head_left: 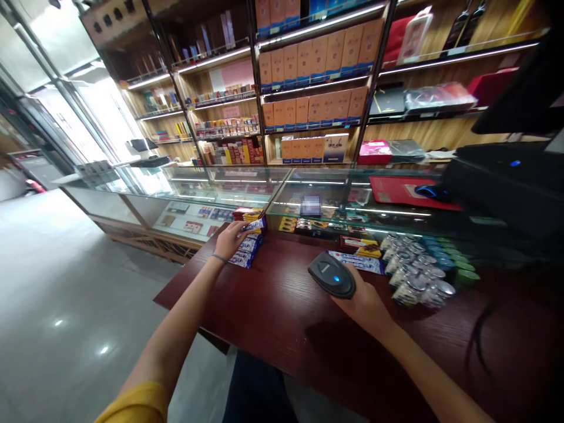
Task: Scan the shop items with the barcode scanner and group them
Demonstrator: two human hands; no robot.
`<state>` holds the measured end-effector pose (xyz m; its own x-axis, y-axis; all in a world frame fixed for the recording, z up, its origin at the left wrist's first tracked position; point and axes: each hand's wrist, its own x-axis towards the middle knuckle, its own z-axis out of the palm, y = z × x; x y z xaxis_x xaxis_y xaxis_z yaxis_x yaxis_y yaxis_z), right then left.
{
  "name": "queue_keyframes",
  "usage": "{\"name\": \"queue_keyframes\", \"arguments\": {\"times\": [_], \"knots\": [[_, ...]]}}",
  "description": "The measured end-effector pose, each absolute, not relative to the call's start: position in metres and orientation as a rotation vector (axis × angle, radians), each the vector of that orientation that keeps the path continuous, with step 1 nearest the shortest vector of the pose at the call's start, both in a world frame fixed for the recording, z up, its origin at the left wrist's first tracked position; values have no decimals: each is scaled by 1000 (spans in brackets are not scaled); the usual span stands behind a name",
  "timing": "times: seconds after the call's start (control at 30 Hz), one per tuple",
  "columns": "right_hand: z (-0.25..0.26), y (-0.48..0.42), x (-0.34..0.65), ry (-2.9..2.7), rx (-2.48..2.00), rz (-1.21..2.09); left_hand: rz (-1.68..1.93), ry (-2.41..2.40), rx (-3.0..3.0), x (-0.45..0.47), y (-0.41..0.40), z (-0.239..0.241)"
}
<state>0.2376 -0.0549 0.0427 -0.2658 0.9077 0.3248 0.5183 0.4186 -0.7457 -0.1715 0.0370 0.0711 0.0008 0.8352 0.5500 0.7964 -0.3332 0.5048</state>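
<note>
"Fingers of the left hand, how do they sit?"

"Nearly together, thumb and fingertips pinching a blue-and-white packet on top of the pile at the desk's far left edge."

"And the right hand?"

"Wrapped around a black barcode scanner, blue light showing, held above the desk; its fingertips are hidden underneath."

"What's the desk like?"

"Dark red-brown wood grain, with a dull shine in the middle. More blue-and-white packets lie just beyond the scanner, next to silver-topped containers and green-topped ones. A black cable curves along the right."

"Beyond it?"

"A glass display case, lit inside, carrying a red mat with a mouse. Behind that, lit wooden shelves hold rows of tan boxes."

"Floor?"

"Glossy grey, reflecting lights, running left toward bright windows."
</note>
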Motion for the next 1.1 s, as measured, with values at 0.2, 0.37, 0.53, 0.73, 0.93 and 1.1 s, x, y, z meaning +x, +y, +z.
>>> {"name": "queue_keyframes", "arguments": {"times": [0.2, 0.37, 0.53, 0.73, 0.93, 1.1], "knots": [[40, -54, 236, -2006, -1168, 625, 619, 1909, 2539, -225, 50, 56], [37, -51, 236, -2038, -1191, 593, 509, 1843, 2512, -235, 66, 45], [40, -51, 236, -2042, -1209, 587, 625, 1706, 2433, -236, 73, 39], [49, -51, 240, -2036, -1243, 590, 624, 1721, 2443, -234, 69, 41], [58, -49, 250, -1957, -1355, 575, 788, 1719, 2502, -198, 60, 47], [75, -42, 278, -1738, -1369, 523, 1001, 1569, 2498, -116, 52, 43]]}}
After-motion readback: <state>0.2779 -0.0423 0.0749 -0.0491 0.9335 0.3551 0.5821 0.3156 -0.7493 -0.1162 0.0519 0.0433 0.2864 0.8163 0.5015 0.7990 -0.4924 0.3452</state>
